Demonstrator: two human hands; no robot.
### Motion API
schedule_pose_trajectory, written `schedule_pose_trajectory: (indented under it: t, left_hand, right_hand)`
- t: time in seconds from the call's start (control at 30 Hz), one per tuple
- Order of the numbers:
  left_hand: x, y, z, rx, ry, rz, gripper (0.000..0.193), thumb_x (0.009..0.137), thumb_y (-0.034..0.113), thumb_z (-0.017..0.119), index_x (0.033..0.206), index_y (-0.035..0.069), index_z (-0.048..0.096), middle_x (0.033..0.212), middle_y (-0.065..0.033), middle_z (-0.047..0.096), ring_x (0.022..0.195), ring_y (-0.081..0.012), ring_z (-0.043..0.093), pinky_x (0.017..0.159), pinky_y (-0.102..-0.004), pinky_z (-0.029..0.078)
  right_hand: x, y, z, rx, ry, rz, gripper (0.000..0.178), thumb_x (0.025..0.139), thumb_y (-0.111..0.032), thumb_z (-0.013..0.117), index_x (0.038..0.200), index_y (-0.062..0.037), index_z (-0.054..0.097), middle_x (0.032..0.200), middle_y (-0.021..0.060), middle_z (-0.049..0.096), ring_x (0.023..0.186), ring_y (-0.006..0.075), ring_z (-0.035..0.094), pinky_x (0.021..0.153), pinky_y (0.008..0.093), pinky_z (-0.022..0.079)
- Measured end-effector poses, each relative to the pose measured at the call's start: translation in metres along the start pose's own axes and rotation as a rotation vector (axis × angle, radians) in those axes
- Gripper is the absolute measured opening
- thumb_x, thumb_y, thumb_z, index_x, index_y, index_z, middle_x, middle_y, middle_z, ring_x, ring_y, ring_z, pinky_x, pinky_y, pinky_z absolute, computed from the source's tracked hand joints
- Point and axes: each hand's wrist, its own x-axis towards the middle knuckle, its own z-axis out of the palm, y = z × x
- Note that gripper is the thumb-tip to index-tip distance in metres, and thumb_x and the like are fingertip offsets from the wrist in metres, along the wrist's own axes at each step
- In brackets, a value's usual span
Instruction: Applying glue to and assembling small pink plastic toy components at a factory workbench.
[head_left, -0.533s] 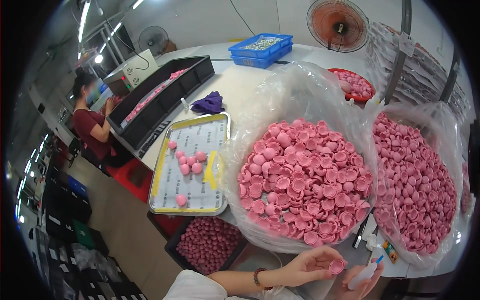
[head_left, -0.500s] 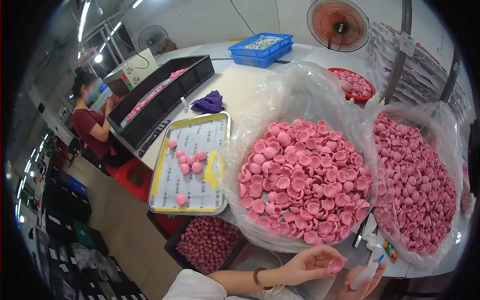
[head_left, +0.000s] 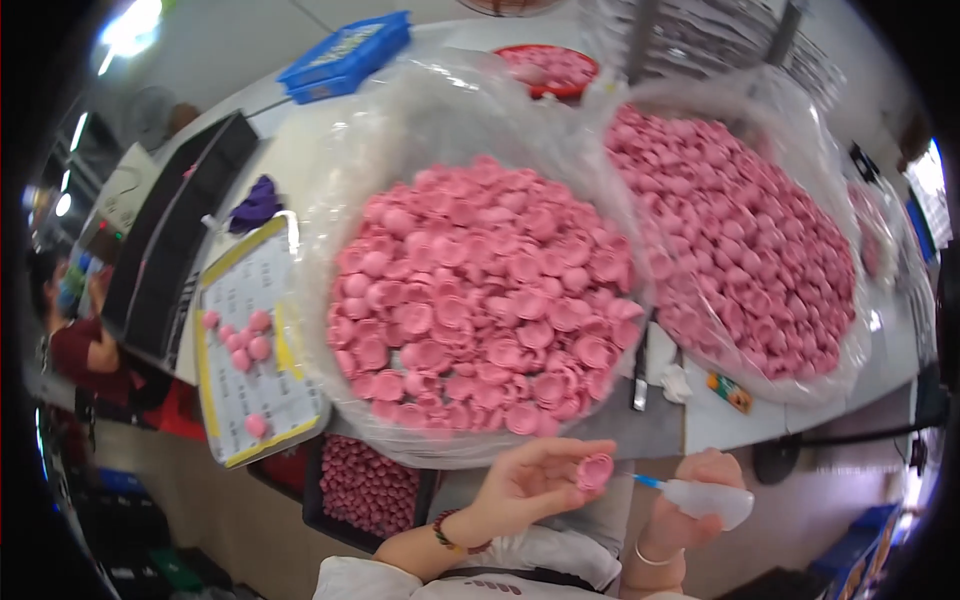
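Between the fingertips of my left hand [head_left: 535,487] is a small pink half-shell cup [head_left: 594,472], its hollow side showing. My right hand [head_left: 690,500] is wrapped round a white squeeze bottle [head_left: 722,503] with a thin blue-based nozzle. The bottle lies nearly level, and the nozzle points left at the cup, with a small gap between them. Just beyond my hands, a clear plastic bag [head_left: 335,415] stands open, full of loose pink half-shells [head_left: 480,290]. A second clear bag [head_left: 850,360] of similar pink pieces [head_left: 740,250] sits to its right.
Several pink balls [head_left: 240,345] lie on a yellow-taped tray [head_left: 225,285] at left. Below it is a black bin [head_left: 312,500] of pink balls. A knife-like tool [head_left: 640,380] and a small tube [head_left: 730,392] lie near the table edge. A co-worker [head_left: 85,355] sits far left.
The whole view has swung, so the bags appear further left. My right hand has tipped the bottle over from upright, bringing its nozzle toward the cup. My left hand still holds the cup.
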Motion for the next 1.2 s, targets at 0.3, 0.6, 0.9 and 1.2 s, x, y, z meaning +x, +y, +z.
schedule_pose_trajectory:
  t: [0.3, 0.6, 0.9, 1.2]
  left_hand:
    - [0.003, -0.009, -0.003, 0.118, 0.017, 0.034, 0.038, 0.074, -0.007, 0.057, 0.109, -0.002, 0.043, 0.112, -0.024, 0.048, 0.098, -0.0211, 0.054, 0.083, -0.0301, 0.045]
    - [0.001, -0.009, -0.004, 0.098, 0.024, 0.048, 0.038, 0.072, -0.007, 0.058, 0.107, -0.002, 0.044, 0.112, -0.0261, 0.047, 0.1, -0.0215, 0.053, 0.083, -0.0305, 0.044]
    - [0.004, -0.007, -0.003, 0.122, -0.011, 0.034, 0.039, 0.072, -0.009, 0.058, 0.107, -0.002, 0.044, 0.112, -0.0268, 0.047, 0.102, -0.0224, 0.052, 0.082, -0.0292, 0.045]
    - [0.003, -0.008, -0.005, 0.106, -0.006, 0.009, 0.039, 0.071, -0.01, 0.058, 0.106, -0.002, 0.045, 0.112, -0.0269, 0.047, 0.102, -0.024, 0.051, 0.085, -0.0323, 0.044]
  right_hand:
    - [0.007, -0.023, 0.002, -0.234, -0.3, -0.032, 0.058, 0.077, -0.055, 0.046, 0.068, 0.0006, 0.056, 0.052, 0.0049, 0.048, 0.042, 0.0154, 0.046, 0.037, 0.0244, 0.034]
    - [0.009, -0.022, 0.007, -0.184, -0.4, 0.001, 0.053, 0.077, -0.05, 0.051, 0.072, 0.0015, 0.061, 0.051, 0.0033, 0.05, 0.041, 0.0137, 0.047, 0.037, 0.0227, 0.034]
    - [0.009, -0.021, 0.007, -0.184, -0.329, 0.018, 0.056, 0.077, -0.053, 0.05, 0.076, 0.0019, 0.062, 0.052, 0.0041, 0.05, 0.042, 0.0128, 0.046, 0.038, 0.0219, 0.034]
    - [0.005, -0.019, 0.006, -0.21, -0.339, 0.013, 0.057, 0.076, -0.053, 0.051, 0.075, 0.0024, 0.062, 0.054, 0.0047, 0.052, 0.044, 0.0137, 0.047, 0.039, 0.0231, 0.036]
